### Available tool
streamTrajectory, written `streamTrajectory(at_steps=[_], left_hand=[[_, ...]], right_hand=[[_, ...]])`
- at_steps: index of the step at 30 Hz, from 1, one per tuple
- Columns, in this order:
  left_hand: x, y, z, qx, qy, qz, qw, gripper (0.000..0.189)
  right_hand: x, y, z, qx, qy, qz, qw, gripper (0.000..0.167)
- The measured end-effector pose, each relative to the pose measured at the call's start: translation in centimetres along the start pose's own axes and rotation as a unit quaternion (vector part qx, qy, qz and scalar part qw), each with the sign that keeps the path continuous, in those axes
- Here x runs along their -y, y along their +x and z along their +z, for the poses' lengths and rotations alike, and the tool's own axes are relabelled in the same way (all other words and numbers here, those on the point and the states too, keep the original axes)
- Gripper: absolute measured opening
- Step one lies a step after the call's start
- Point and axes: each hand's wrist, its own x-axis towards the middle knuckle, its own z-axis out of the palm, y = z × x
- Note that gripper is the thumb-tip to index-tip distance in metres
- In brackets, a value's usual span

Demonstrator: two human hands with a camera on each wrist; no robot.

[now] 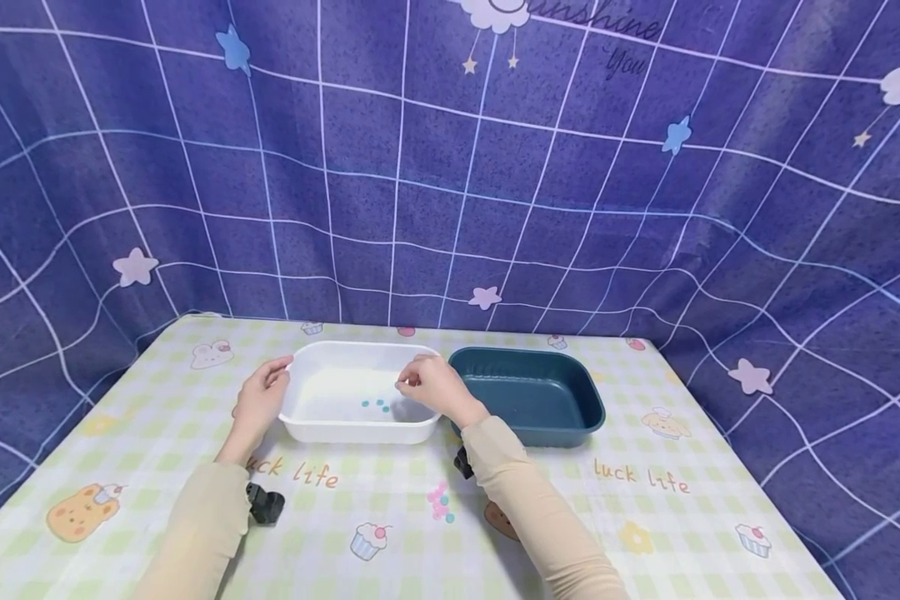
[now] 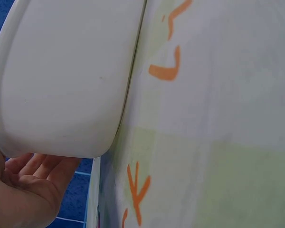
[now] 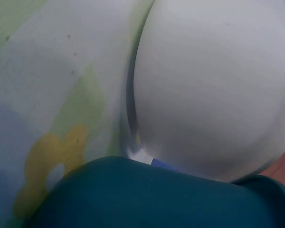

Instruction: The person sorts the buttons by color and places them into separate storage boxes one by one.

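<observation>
My left hand (image 1: 261, 398) holds the left end of a white plastic tub (image 1: 393, 432), its fingers at the rim and outer wall. In the left wrist view, that hand (image 2: 31, 185) shows below the tub's end wall (image 2: 61, 95), fingertips hidden. Over the tub's right part hovers my right hand (image 1: 438, 386), thumb and fingertips drawn together. Whether anything small sits between those fingertips is not visible. Several small teal pieces (image 1: 365, 404) lie on the tub floor. Only a sliver of the right hand (image 3: 282, 173) shows in the right wrist view, beyond the white wall.
A dark teal tub (image 1: 562, 435) stands close to the right of the white one, below my right forearm. A small cluster of pink and teal pieces (image 1: 438, 500) lies on the checked tablecloth (image 1: 345, 508) in front. A blue curtain (image 1: 360, 192) hangs behind the table.
</observation>
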Motion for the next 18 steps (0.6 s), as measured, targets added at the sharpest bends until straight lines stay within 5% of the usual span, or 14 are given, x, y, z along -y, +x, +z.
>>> streamTrajectory(at_steps=[18], left_hand=[[-0.04, -0.11, -0.1, -0.002, 0.002, 0.006, 1.0, 0.044]], right_hand=[[0.09, -0.25, -0.29, 0.004, -0.011, 0.007, 0.9999, 0.014]])
